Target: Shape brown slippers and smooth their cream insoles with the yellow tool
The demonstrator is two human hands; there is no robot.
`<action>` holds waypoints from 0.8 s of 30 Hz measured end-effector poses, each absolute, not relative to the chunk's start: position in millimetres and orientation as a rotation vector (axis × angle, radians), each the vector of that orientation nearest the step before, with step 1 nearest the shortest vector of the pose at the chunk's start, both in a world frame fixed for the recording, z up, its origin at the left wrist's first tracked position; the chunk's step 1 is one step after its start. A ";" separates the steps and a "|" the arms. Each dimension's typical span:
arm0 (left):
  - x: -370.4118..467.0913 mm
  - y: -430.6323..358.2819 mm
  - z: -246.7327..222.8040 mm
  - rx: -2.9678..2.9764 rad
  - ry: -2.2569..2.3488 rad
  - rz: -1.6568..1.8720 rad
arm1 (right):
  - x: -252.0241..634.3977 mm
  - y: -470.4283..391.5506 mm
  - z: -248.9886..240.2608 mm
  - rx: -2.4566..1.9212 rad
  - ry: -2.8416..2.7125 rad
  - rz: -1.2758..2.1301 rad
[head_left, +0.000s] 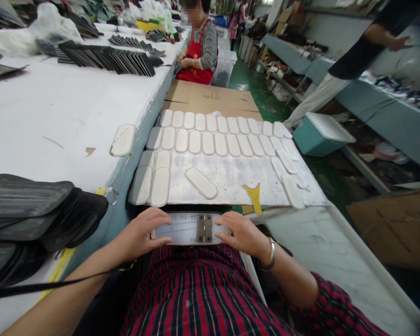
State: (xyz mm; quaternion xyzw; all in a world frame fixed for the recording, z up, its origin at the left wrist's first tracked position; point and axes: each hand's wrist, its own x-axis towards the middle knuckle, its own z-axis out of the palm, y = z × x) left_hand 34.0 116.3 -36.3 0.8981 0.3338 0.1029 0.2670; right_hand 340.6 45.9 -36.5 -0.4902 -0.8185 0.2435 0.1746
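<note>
While both hands gripped a hinged template [190,228], left hand [140,233] at 9 o'clock, right hand [243,233] at 3, pale oval pads [210,140] lay at 12.

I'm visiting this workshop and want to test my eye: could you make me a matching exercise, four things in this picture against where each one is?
Things:
1. hinged plate
2. yellow cut-out piece
3. lone oval pad
4. teal crate

Places:
A. on the green floor, right of the board
B. on the white table, at its edge
C. between the left hand and right hand
D. at the near edge of the board, pointing towards the person

Pairs: 1-C, 2-D, 3-B, 4-A
</note>
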 end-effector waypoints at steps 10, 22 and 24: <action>42.6 91.8 -47.4 2.668 0.679 0.072 | 309.7 28.9 -40.9 -1.435 -2.711 0.505; 24.0 95.5 -63.0 2.335 0.997 0.508 | 330.3 66.0 -28.4 -1.618 -2.095 0.897; 16.4 105.8 -60.1 2.096 1.176 0.635 | 342.9 96.2 -45.3 -1.769 -1.818 0.800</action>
